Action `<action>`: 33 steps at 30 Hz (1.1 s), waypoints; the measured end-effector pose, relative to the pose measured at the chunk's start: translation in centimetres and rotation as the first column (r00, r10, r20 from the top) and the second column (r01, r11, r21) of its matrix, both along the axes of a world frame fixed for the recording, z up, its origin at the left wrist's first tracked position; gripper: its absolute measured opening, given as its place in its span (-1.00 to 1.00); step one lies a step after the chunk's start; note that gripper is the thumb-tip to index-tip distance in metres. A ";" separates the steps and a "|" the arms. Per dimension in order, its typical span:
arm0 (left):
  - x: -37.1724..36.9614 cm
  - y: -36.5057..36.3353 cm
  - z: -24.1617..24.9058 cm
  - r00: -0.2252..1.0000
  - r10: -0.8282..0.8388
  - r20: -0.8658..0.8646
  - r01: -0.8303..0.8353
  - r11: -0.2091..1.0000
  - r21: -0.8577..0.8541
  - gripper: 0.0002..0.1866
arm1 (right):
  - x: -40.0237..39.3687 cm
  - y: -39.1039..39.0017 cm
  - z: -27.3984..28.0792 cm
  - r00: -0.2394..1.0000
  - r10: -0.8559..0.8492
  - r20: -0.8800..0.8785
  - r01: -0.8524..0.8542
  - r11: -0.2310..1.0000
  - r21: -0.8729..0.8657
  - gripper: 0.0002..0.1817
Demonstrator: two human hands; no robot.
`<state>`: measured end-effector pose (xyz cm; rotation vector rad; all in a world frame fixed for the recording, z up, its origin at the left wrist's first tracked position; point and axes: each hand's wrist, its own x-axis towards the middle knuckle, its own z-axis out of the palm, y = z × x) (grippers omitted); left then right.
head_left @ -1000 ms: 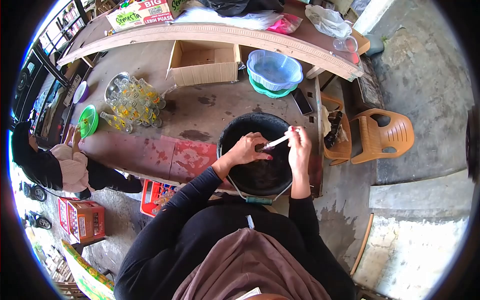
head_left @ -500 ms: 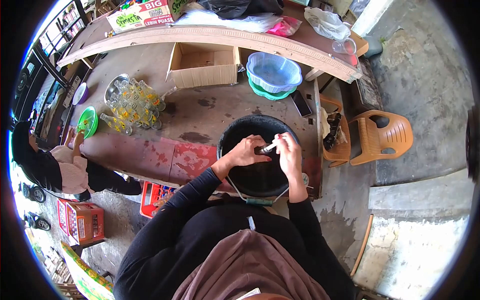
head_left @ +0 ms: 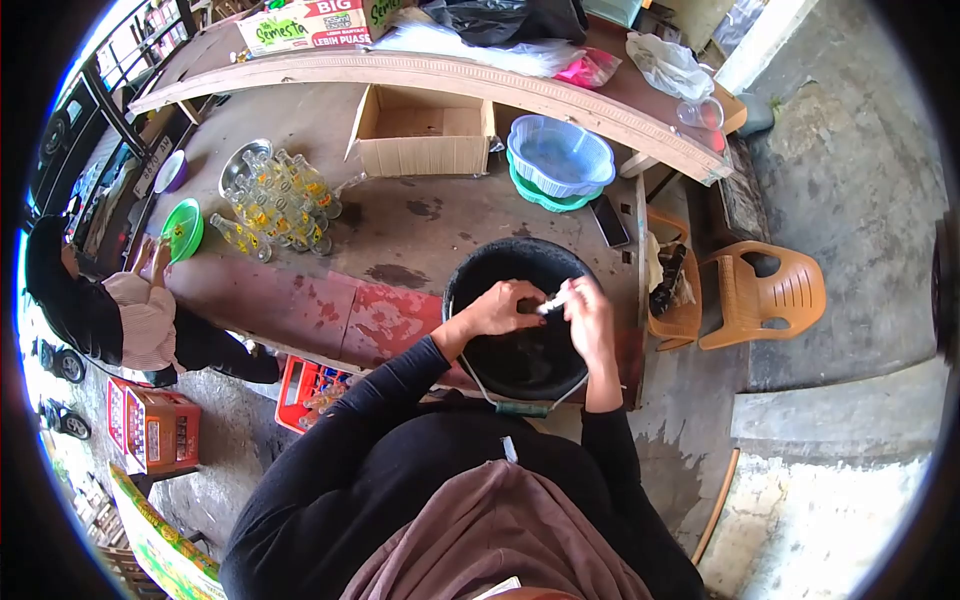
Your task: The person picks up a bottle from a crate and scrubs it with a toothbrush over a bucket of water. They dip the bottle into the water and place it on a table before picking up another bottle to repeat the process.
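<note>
Both my hands are over a black bucket (head_left: pixel 462 275) that stands on a worn wooden table (head_left: pixel 300 300). My left hand (head_left: pixel 497 307) is closed around a small dark bottle, of which only the tip (head_left: pixel 529 306) shows. My right hand (head_left: pixel 592 322) grips a thin white brush stick (head_left: pixel 553 299). The stick's end meets the bottle's mouth. The two hands are almost touching above the bucket's dark inside.
Several yellow-labelled glass bottles (head_left: pixel 278 200) lie on a metal tray at the far left. An open cardboard box (head_left: pixel 425 135), a blue basket (head_left: pixel 560 155), a phone (head_left: pixel 608 221) and an orange chair (head_left: pixel 765 295) are around. Another person (head_left: pixel 110 315) sits by a green plate (head_left: pixel 183 230). A red crate (head_left: pixel 310 395) stands below.
My right hand has moved left toward my left hand, pushing the white stick in, so less of it shows than a second ago. My left hand has stayed over the bucket.
</note>
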<state>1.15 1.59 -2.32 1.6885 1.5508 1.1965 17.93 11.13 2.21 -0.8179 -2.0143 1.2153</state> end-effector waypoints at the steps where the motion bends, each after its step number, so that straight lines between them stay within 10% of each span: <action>1: 0.0 -0.2 0.1 0.997 -0.043 0.066 0.048 0.996 -0.076 -0.55 | 0.0 -0.5 -0.2 0.990 0.088 0.111 -0.093 0.995 0.043 -0.72; 5: 0.1 -0.4 -0.2 0.984 0.035 -0.174 -0.024 0.998 0.065 -0.48 | 0.4 -0.6 0.7 0.965 -0.125 -0.229 0.106 0.990 -0.095 -0.73; 10: 0.0 -0.1 -0.4 0.987 0.030 -0.157 -0.022 0.998 0.057 -0.49 | 0.2 -1.5 0.1 0.982 0.150 0.116 -0.154 0.988 0.025 -0.81; 14: 0.4 -0.5 -0.4 0.999 0.041 -0.015 -0.040 0.998 0.038 -0.48 | 0.5 -1.5 0.7 0.984 -0.083 -0.158 0.084 0.996 0.000 -0.81; 17: 0.5 -0.4 0.3 0.991 0.062 0.118 -0.054 0.996 -0.067 -0.48 | -0.1 -1.6 -0.1 0.984 -0.142 -0.109 0.143 0.990 0.002 -0.80; 19: 0.2 -0.4 -0.4 1.000 -0.001 0.001 0.001 1.000 0.024 -0.48 | 0.0 -1.4 -0.5 0.977 0.080 0.197 -0.111 0.982 0.154 -0.85; 23: 0.1 -0.2 -1.1 0.991 0.010 -0.136 0.014 0.986 0.169 -0.49 | 0.5 -0.9 -0.1 0.974 -0.145 -0.173 0.149 0.989 0.009 -0.82; 26: 0.6 -0.2 -0.2 0.984 0.061 0.170 -0.061 0.998 -0.007 -0.58 | 0.6 -1.0 0.2 0.992 -0.118 0.033 0.112 0.983 0.147 -0.84; 28: 0.3 -0.5 0.9 0.997 -0.004 0.078 0.009 0.997 -0.073 -0.57 | 0.4 -1.3 -0.7 0.973 0.062 0.222 -0.100 0.982 0.161 -0.86; 30: 0.0 -0.5 0.7 0.998 -0.070 -0.009 0.068 0.988 -0.139 -0.56 | 0.5 -1.5 -1.1 0.999 0.025 0.048 -0.028 0.997 0.067 -0.85; 33: 0.1 -0.2 -1.0 0.981 0.041 -0.191 -0.004 0.981 0.195 -0.57 | 0.9 -1.1 0.2 0.988 -0.146 -0.050 0.147 0.989 0.007 -0.86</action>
